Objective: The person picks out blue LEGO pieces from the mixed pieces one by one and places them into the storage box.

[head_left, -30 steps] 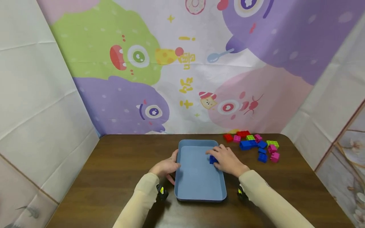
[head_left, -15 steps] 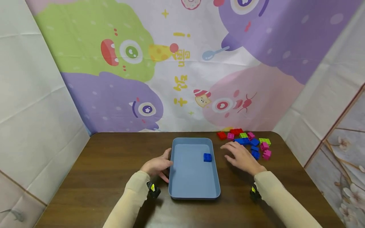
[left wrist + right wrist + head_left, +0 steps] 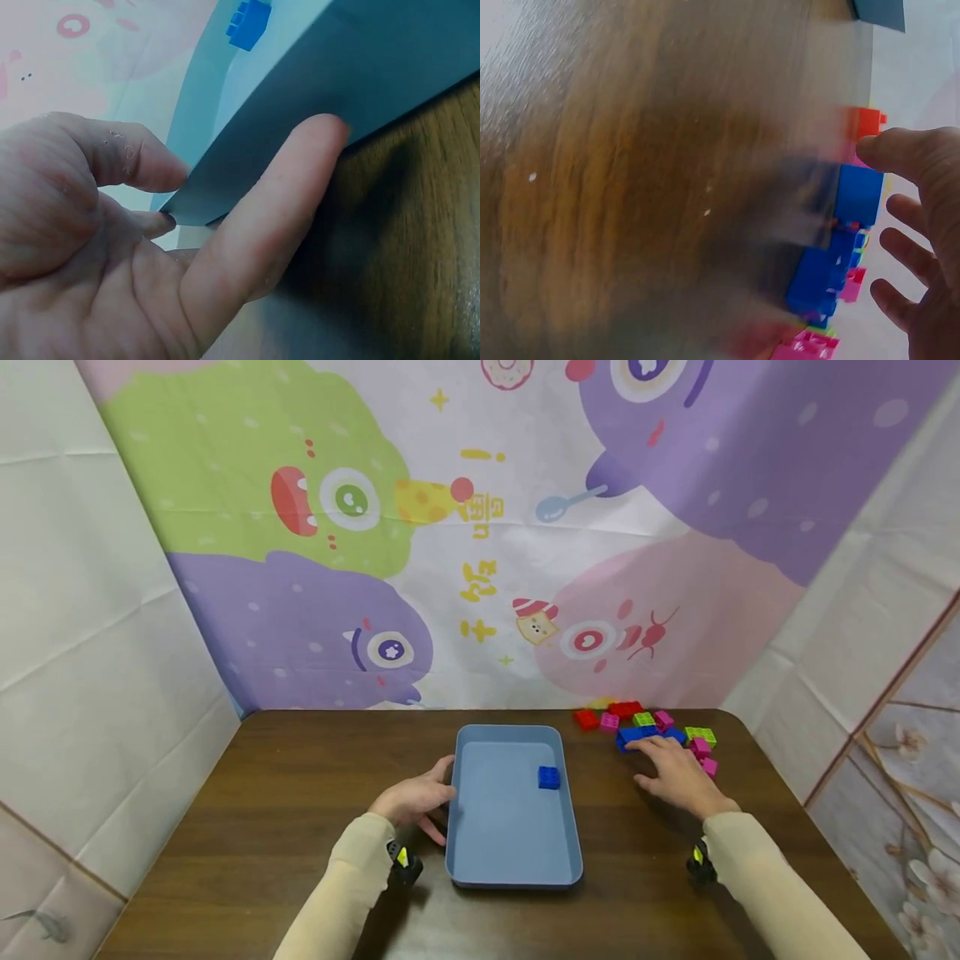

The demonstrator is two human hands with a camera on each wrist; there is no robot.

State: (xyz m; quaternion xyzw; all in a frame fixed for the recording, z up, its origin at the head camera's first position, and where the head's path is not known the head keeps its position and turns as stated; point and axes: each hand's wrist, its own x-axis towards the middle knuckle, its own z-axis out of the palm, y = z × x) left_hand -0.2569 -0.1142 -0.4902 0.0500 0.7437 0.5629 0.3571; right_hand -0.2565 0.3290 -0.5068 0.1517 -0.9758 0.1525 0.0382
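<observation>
A shallow blue-grey tray (image 3: 510,839) lies on the table with one blue toy building block (image 3: 548,777) inside, near its right wall. My left hand (image 3: 414,799) is at the tray's left side; in the left wrist view a fingertip meets the rim (image 3: 196,169) while another straight finger lies along the outer wall. My right hand (image 3: 678,777) hovers over the block pile, fingers spread and holding nothing. Close below its fingertips are blue blocks (image 3: 859,195), partly hidden by the hand in the head view.
Around the blue blocks lie red blocks (image 3: 625,709), pink blocks (image 3: 663,720) and lime green blocks (image 3: 701,736), at the wooden table's (image 3: 330,777) back right. A cartoon-printed cloth (image 3: 480,677) hangs right behind the table's back edge.
My right hand has let go of the blue block inside the tray and moved right to the block pile. My left hand has stayed at the tray's left side.
</observation>
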